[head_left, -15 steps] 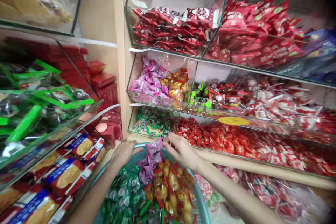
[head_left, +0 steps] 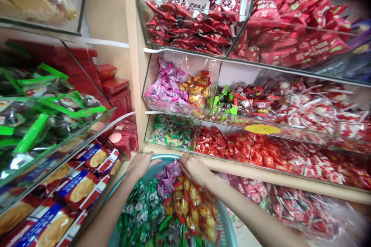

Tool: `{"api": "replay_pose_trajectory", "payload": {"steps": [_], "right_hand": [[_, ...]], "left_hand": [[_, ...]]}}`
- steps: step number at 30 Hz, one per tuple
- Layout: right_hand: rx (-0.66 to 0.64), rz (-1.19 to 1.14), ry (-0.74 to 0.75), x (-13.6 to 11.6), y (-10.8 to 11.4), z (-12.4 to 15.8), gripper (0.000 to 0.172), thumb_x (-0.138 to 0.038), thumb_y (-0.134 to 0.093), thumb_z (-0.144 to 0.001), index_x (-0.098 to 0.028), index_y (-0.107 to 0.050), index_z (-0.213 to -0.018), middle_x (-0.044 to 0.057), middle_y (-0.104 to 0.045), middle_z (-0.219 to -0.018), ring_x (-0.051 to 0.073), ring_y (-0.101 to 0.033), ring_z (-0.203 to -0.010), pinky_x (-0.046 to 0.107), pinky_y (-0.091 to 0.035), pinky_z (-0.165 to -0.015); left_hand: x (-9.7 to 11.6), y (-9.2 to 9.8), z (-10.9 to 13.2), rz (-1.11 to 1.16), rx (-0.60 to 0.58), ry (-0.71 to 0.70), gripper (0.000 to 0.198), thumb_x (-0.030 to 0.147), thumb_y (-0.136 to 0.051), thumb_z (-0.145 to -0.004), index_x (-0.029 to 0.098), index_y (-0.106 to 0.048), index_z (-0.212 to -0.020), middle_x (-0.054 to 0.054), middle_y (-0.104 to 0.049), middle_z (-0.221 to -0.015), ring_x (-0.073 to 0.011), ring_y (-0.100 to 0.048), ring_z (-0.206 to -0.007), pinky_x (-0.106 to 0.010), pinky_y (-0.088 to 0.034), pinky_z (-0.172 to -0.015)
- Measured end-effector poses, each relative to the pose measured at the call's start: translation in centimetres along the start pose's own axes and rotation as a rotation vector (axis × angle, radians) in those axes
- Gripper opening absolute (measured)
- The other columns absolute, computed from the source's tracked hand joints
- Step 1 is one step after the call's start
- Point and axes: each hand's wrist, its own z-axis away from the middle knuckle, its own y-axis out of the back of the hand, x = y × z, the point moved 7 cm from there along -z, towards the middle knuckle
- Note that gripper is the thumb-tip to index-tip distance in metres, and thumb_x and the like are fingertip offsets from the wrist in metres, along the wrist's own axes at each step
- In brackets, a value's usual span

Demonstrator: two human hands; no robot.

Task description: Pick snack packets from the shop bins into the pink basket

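A teal basket (head_left: pixel 169 158) sits low in front of me, filled with green, pink and yellow wrapped candies. My left hand (head_left: pixel 139 166) grips its far rim, fingers curled over the edge. My right hand (head_left: pixel 194 168) rests at the rim beside it, fingers closed on the pink candy wrappers (head_left: pixel 169 174) heaped in the basket. The yellow candies (head_left: pixel 188 204) lie under my right wrist, and the green candies (head_left: pixel 139 212) fill the basket's left side.
Glass bins line the wooden shelves ahead: pink and yellow candies (head_left: pixel 176 85), green ones (head_left: pixel 171 131), red packets (head_left: pixel 220 144) and red bags (head_left: pixel 197 23) above. On the left, glass cases hold green-banded packs (head_left: pixel 43 112) and blue-and-red biscuit packs (head_left: pixel 72 189).
My right hand has come down from above the basket, where it held up a pink wrapper, to the pink pile at the rim. The view has shifted slightly downward.
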Motion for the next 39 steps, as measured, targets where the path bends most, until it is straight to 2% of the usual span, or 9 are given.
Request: {"api": "replay_pose_trajectory", "payload": {"steps": [7,12,20,22,24,29,33,36,39], "right_hand": [[-0.087,-0.044,0.036,-2.5,-1.7,-1.8,0.03,-0.022,-0.031,-0.095,-0.012,-0.059,-0.097,0.013,-0.066,-0.1,0.021,-0.063,-0.09,0.032,-0.041,-0.081],[-0.171,-0.098,-0.06,-2.7,-3.3,-2.9,0.026,-0.015,-0.04,-0.088,-0.01,-0.062,-0.1,0.016,-0.067,-0.103,0.025,-0.063,-0.098,0.036,-0.042,-0.086],[-0.104,-0.109,-0.223,-2.5,-4.5,-3.4,0.027,-0.019,-0.044,-0.086,-0.011,-0.066,-0.1,0.017,-0.068,-0.102,0.028,-0.062,-0.101,0.04,-0.042,-0.091],[-0.075,-0.089,-0.222,-2.7,-2.8,-3.2,0.026,-0.022,-0.045,-0.087,-0.011,-0.066,-0.099,0.017,-0.068,-0.101,0.028,-0.063,-0.099,0.038,-0.043,-0.089],[-0.036,-0.055,-0.194,-3.2,0.6,-2.9,0.026,-0.026,-0.046,-0.088,-0.013,-0.066,-0.098,0.015,-0.068,-0.099,0.026,-0.064,-0.097,0.035,-0.044,-0.084],[0.166,0.003,-0.078,-4.1,13.9,-2.5,0.031,-0.032,-0.042,-0.091,-0.018,-0.066,-0.078,0.008,-0.07,-0.082,0.019,-0.066,-0.077,0.026,-0.04,-0.063],[0.444,0.15,-0.143,-1.8,23.2,-4.1,0.029,-0.03,-0.041,-0.091,-0.017,-0.065,-0.087,0.009,-0.069,-0.088,0.019,-0.062,-0.081,0.027,-0.039,-0.067],[0.541,0.322,-0.236,0.5,25.9,-6.3,0.025,-0.027,-0.045,-0.088,-0.015,-0.067,-0.091,0.014,-0.067,-0.098,0.025,-0.057,-0.095,0.032,-0.04,-0.077],[0.509,0.383,-0.296,2.0,25.6,-8.2,0.028,-0.031,-0.05,-0.085,-0.011,-0.069,-0.091,0.019,-0.065,-0.1,0.029,-0.055,-0.101,0.037,-0.041,-0.081]], "left_hand": [[-0.2,-0.2,0.1,0.055,-0.028,0.024,0.057,0.059,-0.025,-0.089,0.018,-0.064,-0.096,-0.015,-0.071,-0.094,-0.0288,-0.065,-0.095,-0.035,-0.046,-0.075],[-0.3,-0.2,0.1,0.056,-0.015,0.028,0.055,0.058,-0.026,-0.09,0.018,-0.063,-0.096,-0.014,-0.072,-0.092,-0.0283,-0.067,-0.092,-0.034,-0.047,-0.072],[-0.3,-0.1,0.2,0.06,0.025,0.009,0.049,0.054,-0.03,-0.09,0.019,-0.064,-0.091,-0.011,-0.072,-0.089,-0.0286,-0.066,-0.094,-0.034,-0.046,-0.072],[-0.4,-0.1,0.2,0.073,0.031,0.013,0.048,0.055,-0.031,-0.09,0.02,-0.063,-0.091,-0.01,-0.072,-0.089,-0.0279,-0.066,-0.093,-0.033,-0.046,-0.071],[-0.5,-0.1,0.2,0.084,0.028,0.02,0.046,0.054,-0.033,-0.09,0.02,-0.063,-0.093,-0.01,-0.072,-0.089,-0.027,-0.067,-0.091,-0.032,-0.046,-0.07],[-0.5,-0.1,0.2,0.059,0.023,0.022,0.046,0.054,-0.034,-0.09,0.019,-0.064,-0.096,-0.011,-0.072,-0.091,-0.0268,-0.066,-0.093,-0.031,-0.046,-0.071],[-0.7,-0.3,0.3,0.061,0.013,0.035,0.052,0.056,-0.027,-0.09,0.019,-0.063,-0.097,-0.011,-0.072,-0.092,-0.026,-0.066,-0.093,-0.031,-0.045,-0.073],[-0.8,-0.4,0.3,0.076,0.006,0.031,0.051,0.057,-0.028,-0.09,0.019,-0.063,-0.097,-0.011,-0.072,-0.092,-0.0265,-0.066,-0.093,-0.031,-0.045,-0.071],[-0.9,-0.5,0.3,0.09,0.005,0.034,0.05,0.057,-0.03,-0.089,0.02,-0.063,-0.096,-0.01,-0.072,-0.092,-0.0266,-0.066,-0.093,-0.031,-0.045,-0.072]]}}
